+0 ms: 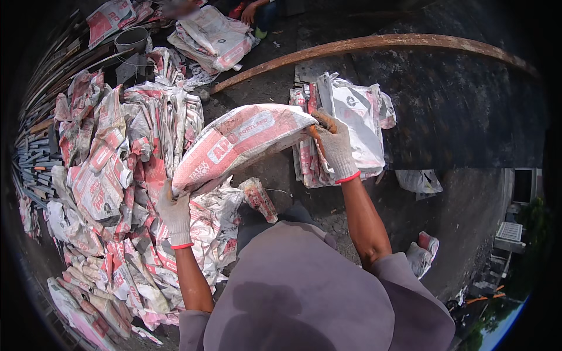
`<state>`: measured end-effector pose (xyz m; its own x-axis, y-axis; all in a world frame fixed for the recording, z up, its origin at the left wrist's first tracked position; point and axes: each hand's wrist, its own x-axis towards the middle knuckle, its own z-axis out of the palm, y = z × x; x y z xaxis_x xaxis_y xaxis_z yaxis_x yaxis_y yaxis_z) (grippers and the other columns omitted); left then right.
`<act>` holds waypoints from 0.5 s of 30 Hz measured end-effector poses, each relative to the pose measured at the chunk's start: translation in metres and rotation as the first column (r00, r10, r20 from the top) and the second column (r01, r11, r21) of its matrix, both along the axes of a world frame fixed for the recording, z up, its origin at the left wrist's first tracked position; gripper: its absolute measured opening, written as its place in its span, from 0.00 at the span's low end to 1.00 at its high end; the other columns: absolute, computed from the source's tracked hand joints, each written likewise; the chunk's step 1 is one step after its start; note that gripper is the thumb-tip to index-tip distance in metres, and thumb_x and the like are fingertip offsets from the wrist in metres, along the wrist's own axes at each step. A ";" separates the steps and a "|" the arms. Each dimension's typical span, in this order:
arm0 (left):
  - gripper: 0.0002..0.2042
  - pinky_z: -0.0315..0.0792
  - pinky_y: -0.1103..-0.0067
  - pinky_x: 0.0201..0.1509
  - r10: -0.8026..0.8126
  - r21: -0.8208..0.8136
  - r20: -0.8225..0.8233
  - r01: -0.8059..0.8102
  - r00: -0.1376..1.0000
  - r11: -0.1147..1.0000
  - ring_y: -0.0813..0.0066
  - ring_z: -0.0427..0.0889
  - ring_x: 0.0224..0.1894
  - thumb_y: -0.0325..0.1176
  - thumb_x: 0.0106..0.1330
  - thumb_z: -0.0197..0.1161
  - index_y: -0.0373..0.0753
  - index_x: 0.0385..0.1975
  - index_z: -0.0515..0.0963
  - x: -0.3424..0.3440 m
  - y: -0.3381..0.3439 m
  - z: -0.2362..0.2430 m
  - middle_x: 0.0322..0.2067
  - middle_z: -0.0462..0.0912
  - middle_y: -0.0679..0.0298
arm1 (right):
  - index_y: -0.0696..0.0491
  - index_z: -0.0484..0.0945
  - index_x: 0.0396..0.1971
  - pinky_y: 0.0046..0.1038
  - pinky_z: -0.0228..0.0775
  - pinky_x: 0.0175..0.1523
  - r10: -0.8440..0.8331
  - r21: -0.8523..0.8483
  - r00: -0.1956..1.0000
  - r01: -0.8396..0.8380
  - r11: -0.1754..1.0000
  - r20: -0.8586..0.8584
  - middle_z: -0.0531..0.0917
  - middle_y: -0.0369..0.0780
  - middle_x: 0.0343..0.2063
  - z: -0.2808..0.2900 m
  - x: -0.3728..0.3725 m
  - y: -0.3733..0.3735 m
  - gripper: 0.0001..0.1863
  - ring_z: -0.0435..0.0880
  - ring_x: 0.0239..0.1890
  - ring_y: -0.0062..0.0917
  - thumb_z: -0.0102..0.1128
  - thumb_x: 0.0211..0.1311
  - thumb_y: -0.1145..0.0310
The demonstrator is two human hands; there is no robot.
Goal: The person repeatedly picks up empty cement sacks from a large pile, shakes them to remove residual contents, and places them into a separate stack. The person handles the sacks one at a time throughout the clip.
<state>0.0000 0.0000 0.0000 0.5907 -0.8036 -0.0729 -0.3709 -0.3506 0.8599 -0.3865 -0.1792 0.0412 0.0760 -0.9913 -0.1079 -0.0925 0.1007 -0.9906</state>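
Observation:
Stretched between my two gloved hands is an empty red-and-white cement bag, bowed upward in the middle. My left hand, in a pale knit glove with a red cuff, grips its lower left end. The bag's upper right end is in my right hand, whose glove has orange-brown stained fingers. Just behind and beneath the right hand lies a neat stack of flattened cement bags. Under my left hand spreads a large loose heap of crumpled cement bags.
A long rusty curved bar crosses the ground beyond the stack. Another bag pile lies at the far side, near another person's hand. A bucket and many metal rods are at left. Loose bags lie at right.

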 end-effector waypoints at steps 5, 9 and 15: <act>0.28 0.72 0.78 0.56 -0.113 -0.355 0.136 0.155 0.984 0.922 0.70 0.78 0.52 0.16 0.53 0.64 0.26 0.59 0.69 -0.010 -0.019 0.065 0.55 0.77 0.52 | 0.61 0.76 0.53 0.22 0.73 0.53 -0.104 -0.094 0.992 0.111 0.989 0.075 0.83 0.40 0.44 0.044 -0.017 0.024 0.19 0.81 0.45 0.19 0.63 0.62 0.75; 0.26 0.74 0.81 0.51 -0.243 -0.558 0.083 0.247 0.966 0.792 0.76 0.79 0.49 0.20 0.58 0.68 0.28 0.58 0.71 -0.072 -0.033 0.165 0.54 0.78 0.54 | 0.60 0.77 0.53 0.24 0.77 0.51 -0.142 -0.332 0.986 0.162 0.929 0.086 0.83 0.41 0.45 0.125 -0.107 0.032 0.22 0.82 0.44 0.20 0.68 0.60 0.70; 0.24 0.78 0.78 0.50 -0.469 -0.813 0.110 0.351 0.876 0.465 0.71 0.82 0.46 0.17 0.59 0.65 0.29 0.57 0.71 -0.214 -0.065 0.275 0.46 0.81 0.55 | 0.60 0.78 0.52 0.25 0.79 0.50 -0.417 -0.569 0.905 0.384 0.727 0.077 0.84 0.42 0.44 0.223 -0.258 0.055 0.20 0.84 0.44 0.25 0.67 0.60 0.68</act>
